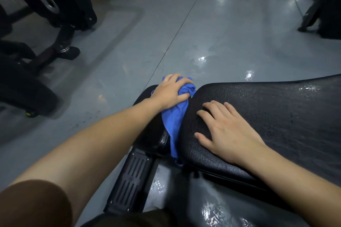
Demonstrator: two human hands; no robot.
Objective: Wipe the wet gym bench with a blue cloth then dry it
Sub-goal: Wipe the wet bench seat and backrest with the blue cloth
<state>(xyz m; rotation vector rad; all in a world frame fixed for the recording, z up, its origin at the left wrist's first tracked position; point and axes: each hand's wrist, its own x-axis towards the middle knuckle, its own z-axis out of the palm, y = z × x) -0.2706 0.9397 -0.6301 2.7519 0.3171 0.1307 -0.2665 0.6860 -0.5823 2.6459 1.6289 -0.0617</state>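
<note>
Grey gym floor [212, 29] with wet glints, dark machines [55, 5] around; black bench [276, 116] in two pads, beaded with water on the long pad toward the right; blue cloth [177, 114] bunched at the gap between pads, one tail hanging down into it; left hand [170, 92] curled over the bunch, gripping and pressing; right hand [227, 131] flat, fingers spread, bracing the long pad; wiping apparently just begun, most of the surface wet, drying not yet started.

I'm in a gym: black exercise machines [46, 11] stand upper left, a padded bench [276, 116] lower right, on glossy grey floor [212, 24].
</note>
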